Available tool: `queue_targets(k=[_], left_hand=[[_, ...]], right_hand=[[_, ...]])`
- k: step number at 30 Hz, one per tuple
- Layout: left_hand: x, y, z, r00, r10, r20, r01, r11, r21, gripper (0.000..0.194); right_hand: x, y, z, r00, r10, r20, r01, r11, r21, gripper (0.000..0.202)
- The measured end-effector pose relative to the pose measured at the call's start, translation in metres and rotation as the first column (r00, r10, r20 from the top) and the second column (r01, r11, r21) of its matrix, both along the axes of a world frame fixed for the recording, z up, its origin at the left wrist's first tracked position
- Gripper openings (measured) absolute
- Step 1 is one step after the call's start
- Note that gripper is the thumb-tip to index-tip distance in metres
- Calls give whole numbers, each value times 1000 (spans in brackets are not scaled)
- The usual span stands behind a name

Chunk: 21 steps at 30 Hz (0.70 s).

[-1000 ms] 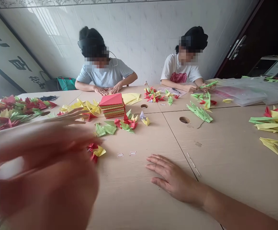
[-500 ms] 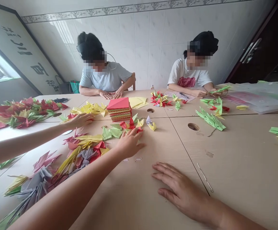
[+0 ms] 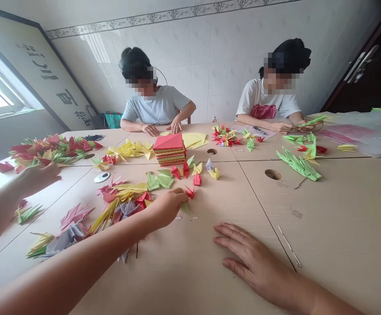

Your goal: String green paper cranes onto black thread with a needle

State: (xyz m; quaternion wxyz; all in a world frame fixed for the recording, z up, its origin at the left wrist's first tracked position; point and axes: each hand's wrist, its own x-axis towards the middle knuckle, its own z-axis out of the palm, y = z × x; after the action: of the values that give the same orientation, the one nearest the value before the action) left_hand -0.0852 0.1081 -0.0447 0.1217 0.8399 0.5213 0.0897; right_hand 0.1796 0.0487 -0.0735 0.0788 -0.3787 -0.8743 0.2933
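My left hand (image 3: 167, 208) reaches in from the lower left, its fingers closed at a small red paper crane (image 3: 190, 192). A piece of green folded paper (image 3: 184, 205) peeks out just below those fingertips. Flat on the table lies my right hand (image 3: 252, 258), fingers spread and holding nothing. Beyond my left hand are more small cranes: a red one (image 3: 197, 179), a yellow one (image 3: 197, 169) and a white-and-yellow one (image 3: 212, 169). Green folded papers (image 3: 160, 179) rest near the stack of coloured paper squares (image 3: 169, 151).
Another person's hand (image 3: 42, 177) hovers at left near a large heap of folded cranes (image 3: 46, 148). Two people sit opposite, hands on paper. A metal needle-like tool (image 3: 289, 247) lies right of my right hand. Round holes (image 3: 272, 174) pierce the table (image 3: 334, 218).
My left hand has drawn back toward me, its fingers closing at a red crane. The other person's hand moved left toward the heap. My right hand stays flat; the view has shifted slightly.
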Motion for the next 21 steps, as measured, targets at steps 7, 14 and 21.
queue_targets(k=[7, 14, 21], left_hand=[[-13, 22, 16, 973, 225, 54, -229, 971, 77, 38], [-19, 60, 26, 939, 334, 79, -336, 942, 16, 28], [-12, 89, 9, 933, 314, 174, -275, 938, -212, 29]], right_hand=[[1, 1, 0, 999, 22, 41, -22, 1000, 5, 47], [2, 0, -1, 999, 19, 42, -20, 1000, 8, 49], [2, 2, -1, 998, 21, 58, -20, 1000, -15, 50]])
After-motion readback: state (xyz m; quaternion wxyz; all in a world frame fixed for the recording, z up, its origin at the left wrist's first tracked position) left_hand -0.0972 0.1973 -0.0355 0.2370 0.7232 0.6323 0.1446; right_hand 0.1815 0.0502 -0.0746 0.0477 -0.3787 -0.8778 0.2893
